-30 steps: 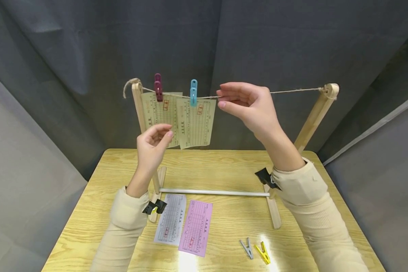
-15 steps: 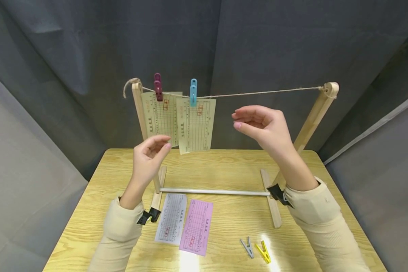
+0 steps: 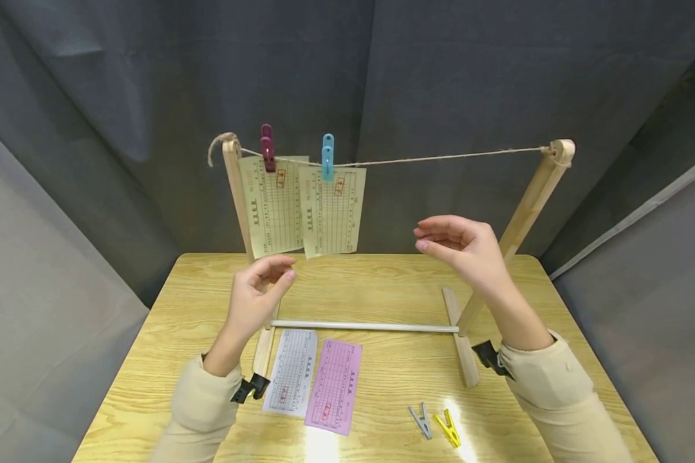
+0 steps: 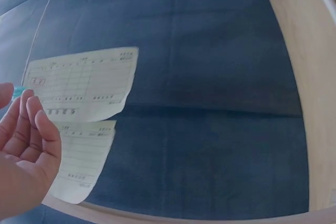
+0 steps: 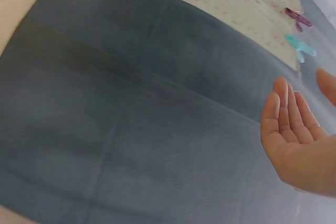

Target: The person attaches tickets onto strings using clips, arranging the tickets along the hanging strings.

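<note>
Two pale yellow printed slips hang side by side from a string [image 3: 440, 158]. A maroon clothespin [image 3: 268, 149] grips the left slip [image 3: 269, 212], and a light blue clothespin [image 3: 327, 157] the right slip [image 3: 333, 218]. Just below the left slip is my left hand [image 3: 257, 296], fingers loosely bent around nothing. My right hand [image 3: 463, 254] hovers under the string's right half, its fingers relaxed and holding nothing. In the right wrist view both clothespins show beyond the right hand [image 5: 296, 135]. On the table lie a white slip [image 3: 292, 373] and a pink slip [image 3: 334, 386].
The string runs between two wooden posts, a left post [image 3: 236, 193] and a right post [image 3: 524, 215], joined low down by a white rod [image 3: 365, 326]. A grey clothespin [image 3: 421, 422] and a yellow clothespin [image 3: 448, 428] lie near the table's front. Grey curtains [image 3: 469, 77] stand behind.
Both hands have come down, the right one away from the string and also toward the right. The right hanging slip has swung a little. Things on the table stayed put.
</note>
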`<state>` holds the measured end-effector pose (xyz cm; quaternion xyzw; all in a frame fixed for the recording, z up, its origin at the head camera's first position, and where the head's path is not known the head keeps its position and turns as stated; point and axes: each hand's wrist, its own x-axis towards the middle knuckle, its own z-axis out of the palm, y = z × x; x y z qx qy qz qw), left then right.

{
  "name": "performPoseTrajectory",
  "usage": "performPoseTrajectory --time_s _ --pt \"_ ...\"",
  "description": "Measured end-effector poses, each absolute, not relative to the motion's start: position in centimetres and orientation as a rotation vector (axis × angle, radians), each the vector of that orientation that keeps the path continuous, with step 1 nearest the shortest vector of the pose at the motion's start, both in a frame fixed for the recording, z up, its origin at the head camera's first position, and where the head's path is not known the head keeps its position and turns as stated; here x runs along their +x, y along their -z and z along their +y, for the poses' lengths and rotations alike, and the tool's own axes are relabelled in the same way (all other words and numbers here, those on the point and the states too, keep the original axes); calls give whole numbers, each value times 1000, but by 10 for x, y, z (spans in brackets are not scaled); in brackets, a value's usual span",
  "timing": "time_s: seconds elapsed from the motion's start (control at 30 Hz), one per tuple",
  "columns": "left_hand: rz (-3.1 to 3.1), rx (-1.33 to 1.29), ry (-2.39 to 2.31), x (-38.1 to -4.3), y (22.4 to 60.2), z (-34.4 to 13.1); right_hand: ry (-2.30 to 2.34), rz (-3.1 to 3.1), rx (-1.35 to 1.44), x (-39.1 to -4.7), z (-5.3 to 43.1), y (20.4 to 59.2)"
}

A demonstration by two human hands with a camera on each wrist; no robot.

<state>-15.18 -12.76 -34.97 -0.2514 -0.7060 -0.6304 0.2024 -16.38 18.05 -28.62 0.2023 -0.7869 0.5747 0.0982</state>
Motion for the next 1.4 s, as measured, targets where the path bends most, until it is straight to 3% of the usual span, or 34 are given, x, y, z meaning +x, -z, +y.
performPoseTrajectory --time_s 1.17,1.4 --pt "-2314 -851 1798 -142 419 -128 -1923 -2301 864 -146 229 408" --pt "-2430 -812 1815 -134 418 -129 -1977 -2320 817 -135 239 436"
